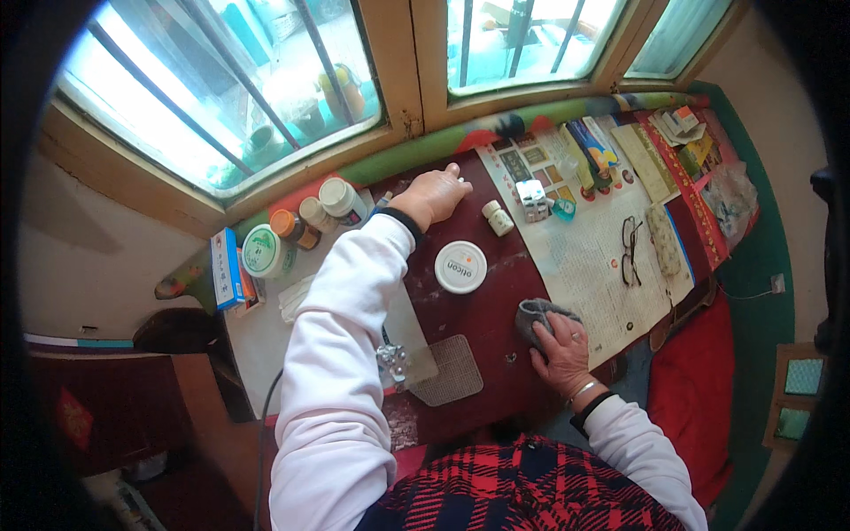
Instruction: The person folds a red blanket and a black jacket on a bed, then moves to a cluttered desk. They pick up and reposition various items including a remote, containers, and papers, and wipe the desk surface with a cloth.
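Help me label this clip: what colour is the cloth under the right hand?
The cloth is grey, seen best in the head view.

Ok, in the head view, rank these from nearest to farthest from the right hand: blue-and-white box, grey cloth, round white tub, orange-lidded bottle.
1. Grey cloth: under the right hand, touching it.
2. Round white tub: to the hand's left, mid-table.
3. Orange-lidded bottle: farther left, toward the window.
4. Blue-and-white box: far left end.
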Tool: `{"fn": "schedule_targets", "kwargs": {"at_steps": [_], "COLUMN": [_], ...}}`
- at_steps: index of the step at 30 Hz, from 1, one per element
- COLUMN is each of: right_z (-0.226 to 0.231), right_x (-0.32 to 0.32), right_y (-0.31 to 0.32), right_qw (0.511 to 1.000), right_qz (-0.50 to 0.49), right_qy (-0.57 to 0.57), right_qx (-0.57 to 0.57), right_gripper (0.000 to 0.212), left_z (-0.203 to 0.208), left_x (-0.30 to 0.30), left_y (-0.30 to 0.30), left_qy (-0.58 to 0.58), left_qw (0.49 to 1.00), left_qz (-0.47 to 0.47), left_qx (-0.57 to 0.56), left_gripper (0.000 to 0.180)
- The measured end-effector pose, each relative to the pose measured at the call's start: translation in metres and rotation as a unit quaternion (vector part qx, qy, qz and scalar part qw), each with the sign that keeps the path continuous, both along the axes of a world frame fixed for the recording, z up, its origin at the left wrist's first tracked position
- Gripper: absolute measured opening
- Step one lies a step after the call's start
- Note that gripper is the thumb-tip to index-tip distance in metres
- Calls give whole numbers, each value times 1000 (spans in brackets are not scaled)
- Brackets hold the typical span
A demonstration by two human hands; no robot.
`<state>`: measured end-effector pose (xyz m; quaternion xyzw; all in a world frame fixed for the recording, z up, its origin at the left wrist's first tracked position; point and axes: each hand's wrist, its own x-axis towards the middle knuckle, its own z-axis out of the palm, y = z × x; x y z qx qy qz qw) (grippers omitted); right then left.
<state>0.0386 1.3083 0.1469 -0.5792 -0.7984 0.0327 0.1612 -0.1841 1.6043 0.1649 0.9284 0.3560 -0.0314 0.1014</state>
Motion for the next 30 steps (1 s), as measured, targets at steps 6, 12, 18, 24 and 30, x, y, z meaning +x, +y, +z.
{"fn": "schedule_targets", "kwargs": {"at_steps": [6, 12, 18, 24, 30], "right_z": [-4, -6, -7, -15, -18], "right_x": [0, 0, 3, 10, 10], "right_y": [-1, -1, -3, -2, -4], "right_qw": [1000, 1000, 999, 995, 995], "right_qz": [-5, -3, -1, 16, 8], "right_qy": [-7, 5, 35, 70, 77], "right_qx": [10, 21, 27, 69, 61], "right_gripper": [51, 49, 46, 44, 44], "left_z": [3, 20, 26, 29, 50], "left_x": [-48, -83, -52, 0, -2], "left_y": [-47, -120, -221, -233, -195], "left_qy": [-9, -36, -108, -22, -123], "left_qw": [1000, 998, 993, 1000, 974], "left_qz": [-21, 44, -31, -11, 96], "left_qx": [-8, -10, -45, -8, 163], "left_gripper": [29, 26, 26, 34, 58]}}
